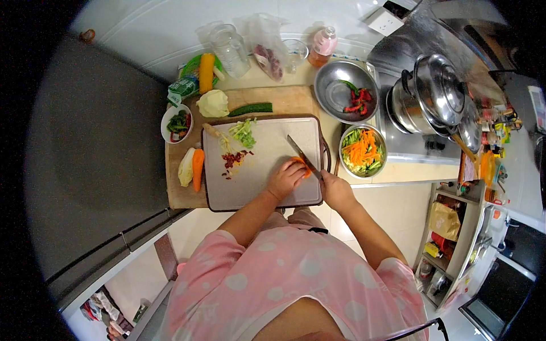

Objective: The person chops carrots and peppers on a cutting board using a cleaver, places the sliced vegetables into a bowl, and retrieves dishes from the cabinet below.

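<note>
My right hand (336, 192) is closed round the handle of a knife (299, 149), whose blade points up and left over the light cutting board (256, 190). Beside the blade, my left hand (286, 181) presses its bent fingers on an orange carrot piece (306, 170), mostly hidden under them. Chopped pale-green bits (244, 135) and dark red chopped pieces (232, 161) lie on the board's left half, with a tan root-like piece (211, 131) near its edge. Shredded carrot and green vegetable fill a metal bowl (344, 162) to the right.
Behind the board lie a cucumber piece (250, 109) and a pale cabbage-like vegetable (213, 104). A carrot (198, 170) and white bowl (165, 126) are at left. A large metal bowl (330, 91) holds peppers; a steel pot (412, 108) stands on the stove.
</note>
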{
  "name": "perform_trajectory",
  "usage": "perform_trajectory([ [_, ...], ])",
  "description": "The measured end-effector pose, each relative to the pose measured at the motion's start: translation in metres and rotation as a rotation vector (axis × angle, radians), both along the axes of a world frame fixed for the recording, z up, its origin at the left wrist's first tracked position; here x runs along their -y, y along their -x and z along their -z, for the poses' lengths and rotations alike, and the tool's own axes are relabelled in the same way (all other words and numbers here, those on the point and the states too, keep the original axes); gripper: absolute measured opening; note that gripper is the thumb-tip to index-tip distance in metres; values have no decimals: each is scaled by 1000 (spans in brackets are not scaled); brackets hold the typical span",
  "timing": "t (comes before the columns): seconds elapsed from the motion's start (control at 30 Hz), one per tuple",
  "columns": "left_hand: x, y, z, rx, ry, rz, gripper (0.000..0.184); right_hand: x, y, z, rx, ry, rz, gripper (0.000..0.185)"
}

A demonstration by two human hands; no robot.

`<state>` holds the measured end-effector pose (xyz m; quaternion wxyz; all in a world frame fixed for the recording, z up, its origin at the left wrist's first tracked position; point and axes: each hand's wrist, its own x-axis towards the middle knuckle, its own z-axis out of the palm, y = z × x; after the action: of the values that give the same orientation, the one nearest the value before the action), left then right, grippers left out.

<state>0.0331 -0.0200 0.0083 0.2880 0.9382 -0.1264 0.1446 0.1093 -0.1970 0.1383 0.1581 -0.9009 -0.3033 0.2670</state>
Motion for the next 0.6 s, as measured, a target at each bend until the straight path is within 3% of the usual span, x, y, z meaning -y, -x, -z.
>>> perform_trajectory([
  [0.23,-1,-1,-7,0,-106,-8,25,-17,1,-1,-23,86,5,20],
  [0.47,0,1,-5,-9,-5,-14,22,-12,4,42,73,-78,75,15],
  [0.6,2,2,-1,-11,19,-15,22,-12,-5,23,18,14,79,17],
])
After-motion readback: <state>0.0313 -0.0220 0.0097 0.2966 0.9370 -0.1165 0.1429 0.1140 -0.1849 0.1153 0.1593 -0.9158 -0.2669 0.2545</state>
